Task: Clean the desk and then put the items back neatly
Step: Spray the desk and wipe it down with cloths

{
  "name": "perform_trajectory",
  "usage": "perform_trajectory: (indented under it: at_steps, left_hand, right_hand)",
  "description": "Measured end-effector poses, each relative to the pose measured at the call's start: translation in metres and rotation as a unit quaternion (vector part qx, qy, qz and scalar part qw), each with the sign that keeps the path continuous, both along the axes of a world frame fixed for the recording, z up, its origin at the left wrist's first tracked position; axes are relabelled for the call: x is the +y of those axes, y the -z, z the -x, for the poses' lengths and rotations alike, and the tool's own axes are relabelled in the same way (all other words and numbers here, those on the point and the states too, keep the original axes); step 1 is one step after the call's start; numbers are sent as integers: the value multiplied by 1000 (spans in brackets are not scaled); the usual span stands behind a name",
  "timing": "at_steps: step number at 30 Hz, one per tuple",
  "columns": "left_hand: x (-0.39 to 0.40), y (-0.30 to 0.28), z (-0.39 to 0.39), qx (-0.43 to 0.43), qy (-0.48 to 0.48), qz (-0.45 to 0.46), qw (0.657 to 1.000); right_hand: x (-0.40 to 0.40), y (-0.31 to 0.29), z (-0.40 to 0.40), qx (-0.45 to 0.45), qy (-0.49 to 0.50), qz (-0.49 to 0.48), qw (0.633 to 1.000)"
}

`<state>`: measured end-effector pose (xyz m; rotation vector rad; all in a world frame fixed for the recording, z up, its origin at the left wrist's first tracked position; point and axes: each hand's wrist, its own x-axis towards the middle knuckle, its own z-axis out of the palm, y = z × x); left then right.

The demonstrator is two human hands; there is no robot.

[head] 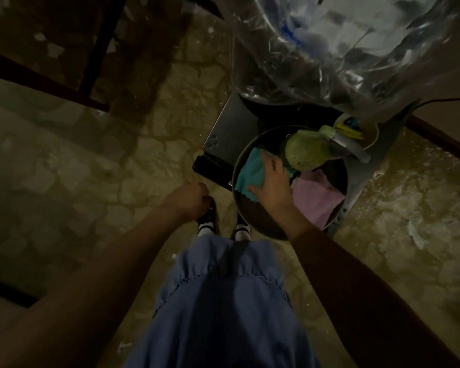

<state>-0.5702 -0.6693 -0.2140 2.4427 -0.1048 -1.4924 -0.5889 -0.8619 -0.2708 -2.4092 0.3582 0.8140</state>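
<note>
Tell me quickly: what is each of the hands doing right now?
Left hand: closed in a fist, holding nothing visible.
Right hand: fingers on the teal cloth in the round basin; grip cannot be told.
</note>
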Motion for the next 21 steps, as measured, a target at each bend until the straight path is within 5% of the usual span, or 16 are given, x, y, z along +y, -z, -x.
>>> perform_trajectory:
  at_steps: [6,21]
  left_hand:
    - [-9,16,-1,-8,-22,16,1000]
    - [-6,9,-6,-23,-26,46,998]
  right_hand:
    - [-2,6,4,-37,-54,74,995]
    - [5,-17,16,-58,-22,-10,998]
